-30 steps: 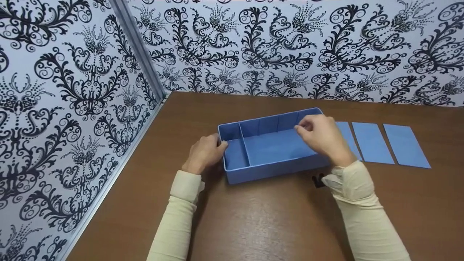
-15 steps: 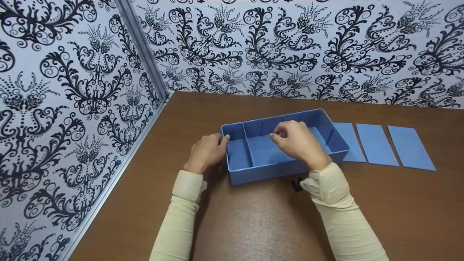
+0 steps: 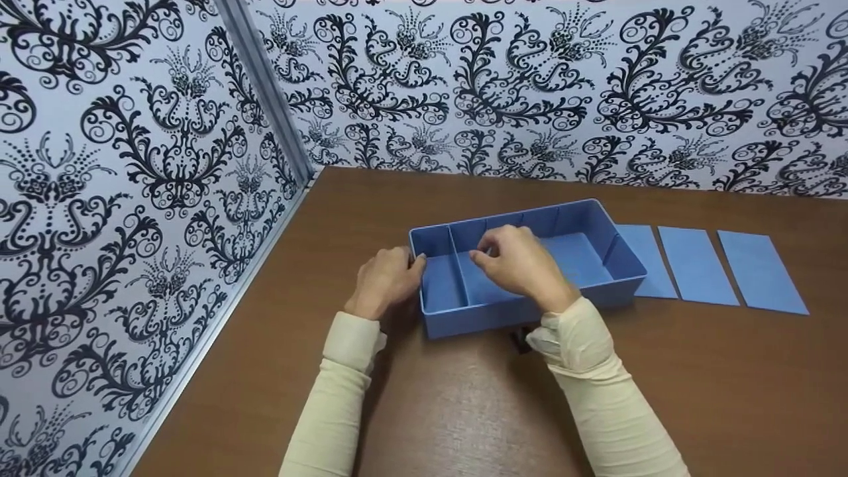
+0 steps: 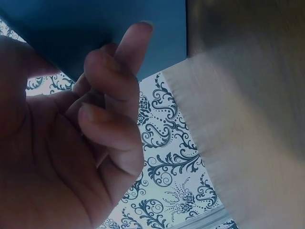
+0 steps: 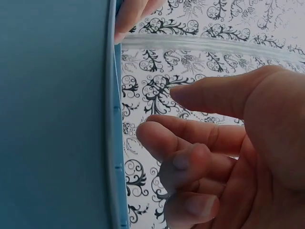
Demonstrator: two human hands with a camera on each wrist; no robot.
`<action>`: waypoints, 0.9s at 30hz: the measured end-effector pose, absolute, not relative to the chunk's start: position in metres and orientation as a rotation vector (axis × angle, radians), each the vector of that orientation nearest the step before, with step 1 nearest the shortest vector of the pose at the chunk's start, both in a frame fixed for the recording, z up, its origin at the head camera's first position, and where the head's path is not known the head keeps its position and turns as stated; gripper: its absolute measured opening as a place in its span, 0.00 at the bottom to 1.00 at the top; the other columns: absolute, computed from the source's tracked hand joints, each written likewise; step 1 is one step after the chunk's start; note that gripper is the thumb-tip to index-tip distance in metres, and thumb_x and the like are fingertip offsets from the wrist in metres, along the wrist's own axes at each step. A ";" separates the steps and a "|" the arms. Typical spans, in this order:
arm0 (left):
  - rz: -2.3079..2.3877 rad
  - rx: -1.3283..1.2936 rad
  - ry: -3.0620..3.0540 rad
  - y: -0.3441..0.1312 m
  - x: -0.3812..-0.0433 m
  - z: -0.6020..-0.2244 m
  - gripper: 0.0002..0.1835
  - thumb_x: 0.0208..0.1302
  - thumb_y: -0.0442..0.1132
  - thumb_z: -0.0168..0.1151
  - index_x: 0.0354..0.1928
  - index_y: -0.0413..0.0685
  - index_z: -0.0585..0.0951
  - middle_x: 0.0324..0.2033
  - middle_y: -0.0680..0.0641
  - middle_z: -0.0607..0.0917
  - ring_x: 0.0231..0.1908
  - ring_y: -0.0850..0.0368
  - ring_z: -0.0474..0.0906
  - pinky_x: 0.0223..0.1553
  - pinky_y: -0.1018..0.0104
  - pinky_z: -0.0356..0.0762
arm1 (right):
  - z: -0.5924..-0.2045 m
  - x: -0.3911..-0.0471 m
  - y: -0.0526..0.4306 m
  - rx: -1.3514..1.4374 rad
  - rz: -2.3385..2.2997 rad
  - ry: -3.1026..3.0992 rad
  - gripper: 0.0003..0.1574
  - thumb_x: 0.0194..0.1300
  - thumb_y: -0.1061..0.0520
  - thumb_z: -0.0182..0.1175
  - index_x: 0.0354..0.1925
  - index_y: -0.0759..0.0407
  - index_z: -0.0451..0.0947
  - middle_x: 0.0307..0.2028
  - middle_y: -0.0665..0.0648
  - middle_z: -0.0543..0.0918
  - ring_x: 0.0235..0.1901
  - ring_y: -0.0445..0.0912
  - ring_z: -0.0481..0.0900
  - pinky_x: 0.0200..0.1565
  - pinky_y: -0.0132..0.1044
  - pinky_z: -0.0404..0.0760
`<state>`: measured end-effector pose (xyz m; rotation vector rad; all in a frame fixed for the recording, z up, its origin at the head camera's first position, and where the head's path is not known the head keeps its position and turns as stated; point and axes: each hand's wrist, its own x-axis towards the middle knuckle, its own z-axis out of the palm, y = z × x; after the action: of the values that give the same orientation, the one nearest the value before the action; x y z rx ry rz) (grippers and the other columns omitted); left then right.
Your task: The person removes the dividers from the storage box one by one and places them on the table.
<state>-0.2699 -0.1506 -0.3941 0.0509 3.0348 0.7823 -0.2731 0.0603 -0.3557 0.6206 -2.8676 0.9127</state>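
A long blue box (image 3: 493, 317) without a lid stands slightly slanted on the table, with one upright divider (image 3: 458, 265) near its left end. My left hand (image 3: 385, 281) grips that left end, thumb over the rim and fingers outside. In the left wrist view the fingertips lie against the box wall (image 4: 164, 43). Above the inside of the box, just right of the divider, hovers my right hand (image 3: 523, 265). The right wrist view shows its fingers loosely bent, thumb apart, nothing between them.
Right of the box lie three flat blue panels (image 3: 649, 262), (image 3: 699, 265), (image 3: 762, 271) in a row on the brown table (image 3: 464, 411). Patterned walls (image 3: 530, 86) border the table at the back and left. Thin ridges line the box's back wall.
My right hand has moved left over the box, from its right end to beside the divider. The left hand keeps its grip on the left end. The view has shifted slightly.
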 end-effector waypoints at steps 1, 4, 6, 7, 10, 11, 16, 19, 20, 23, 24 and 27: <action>0.777 0.060 3.041 -0.150 -0.270 -0.394 0.18 0.73 0.50 0.51 0.40 0.43 0.82 0.24 0.47 0.78 0.28 0.52 0.77 0.31 0.57 0.72 | -0.356 -0.273 0.059 0.624 0.916 -2.864 0.13 0.65 0.53 0.63 0.35 0.62 0.86 0.32 0.58 0.87 0.32 0.52 0.83 0.37 0.47 0.80; 0.758 0.086 3.064 -0.150 -0.270 -0.395 0.18 0.72 0.49 0.51 0.41 0.43 0.83 0.25 0.47 0.79 0.28 0.51 0.77 0.32 0.55 0.73 | -0.356 -0.272 0.055 0.625 0.923 -2.867 0.13 0.64 0.53 0.64 0.36 0.63 0.86 0.32 0.58 0.87 0.32 0.52 0.83 0.37 0.47 0.80; 0.750 0.089 3.069 -0.149 -0.270 -0.395 0.18 0.72 0.49 0.51 0.41 0.43 0.83 0.25 0.47 0.80 0.28 0.51 0.78 0.33 0.54 0.74 | -0.356 -0.272 0.052 0.622 0.922 -2.876 0.13 0.64 0.54 0.64 0.36 0.63 0.86 0.33 0.58 0.87 0.32 0.51 0.83 0.37 0.47 0.80; 0.748 0.085 3.069 -0.149 -0.270 -0.395 0.18 0.72 0.50 0.51 0.42 0.43 0.83 0.25 0.47 0.80 0.28 0.51 0.78 0.33 0.54 0.74 | -0.356 -0.272 0.051 0.620 0.922 -2.880 0.13 0.65 0.54 0.63 0.36 0.63 0.86 0.32 0.58 0.87 0.32 0.51 0.83 0.37 0.47 0.80; 0.749 0.078 3.058 -0.148 -0.270 -0.395 0.18 0.73 0.50 0.51 0.42 0.43 0.83 0.24 0.47 0.79 0.28 0.51 0.78 0.32 0.55 0.73 | -0.358 -0.272 0.047 0.610 0.925 -2.895 0.13 0.65 0.53 0.63 0.36 0.62 0.86 0.32 0.58 0.87 0.31 0.50 0.83 0.35 0.45 0.80; 0.750 0.076 3.055 -0.148 -0.270 -0.395 0.18 0.73 0.50 0.51 0.42 0.43 0.83 0.24 0.47 0.79 0.28 0.51 0.78 0.32 0.56 0.73 | -0.359 -0.272 0.046 0.607 0.923 -2.900 0.13 0.65 0.53 0.64 0.37 0.62 0.86 0.31 0.58 0.87 0.30 0.50 0.83 0.34 0.45 0.80; 0.743 0.066 3.059 -0.149 -0.270 -0.395 0.18 0.73 0.49 0.51 0.41 0.43 0.83 0.23 0.47 0.77 0.27 0.51 0.77 0.30 0.57 0.72 | -0.362 -0.272 0.041 0.600 0.898 -2.928 0.14 0.65 0.52 0.63 0.39 0.62 0.86 0.32 0.58 0.87 0.30 0.50 0.83 0.34 0.45 0.79; 0.756 0.054 3.053 -0.149 -0.270 -0.395 0.18 0.73 0.50 0.51 0.42 0.43 0.83 0.23 0.47 0.78 0.27 0.52 0.78 0.30 0.57 0.73 | -0.364 -0.272 0.038 0.589 0.890 -2.942 0.14 0.65 0.53 0.64 0.40 0.62 0.86 0.33 0.59 0.87 0.31 0.51 0.83 0.35 0.46 0.80; 0.762 0.048 3.046 -0.149 -0.270 -0.395 0.18 0.73 0.50 0.50 0.42 0.43 0.83 0.23 0.47 0.78 0.27 0.52 0.78 0.30 0.58 0.73 | -0.364 -0.272 0.038 0.584 0.887 -2.946 0.14 0.65 0.53 0.64 0.41 0.62 0.86 0.33 0.59 0.87 0.32 0.51 0.83 0.35 0.46 0.80; 0.778 0.032 3.026 -0.149 -0.270 -0.395 0.19 0.74 0.50 0.50 0.44 0.43 0.83 0.23 0.46 0.78 0.26 0.52 0.78 0.29 0.59 0.73 | -0.365 -0.272 0.036 0.578 0.868 -2.955 0.14 0.65 0.53 0.64 0.41 0.62 0.86 0.35 0.60 0.87 0.33 0.52 0.84 0.37 0.47 0.80; 0.774 0.030 3.025 -0.149 -0.270 -0.395 0.19 0.74 0.50 0.50 0.44 0.43 0.83 0.24 0.46 0.78 0.27 0.52 0.78 0.29 0.59 0.73 | -0.366 -0.273 0.036 0.579 0.859 -2.958 0.14 0.66 0.53 0.64 0.41 0.62 0.86 0.36 0.60 0.87 0.34 0.53 0.84 0.37 0.48 0.80; 0.754 0.032 3.031 -0.149 -0.270 -0.396 0.19 0.74 0.50 0.50 0.45 0.43 0.82 0.24 0.46 0.79 0.27 0.52 0.78 0.29 0.58 0.73 | -0.368 -0.273 0.035 0.588 0.832 -2.957 0.14 0.66 0.52 0.63 0.42 0.62 0.86 0.38 0.60 0.87 0.36 0.54 0.84 0.39 0.49 0.80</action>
<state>-0.2697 -0.1488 -0.3958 0.0317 3.0307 0.7537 -0.2728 0.0351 -0.3676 0.5883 -2.9569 0.8319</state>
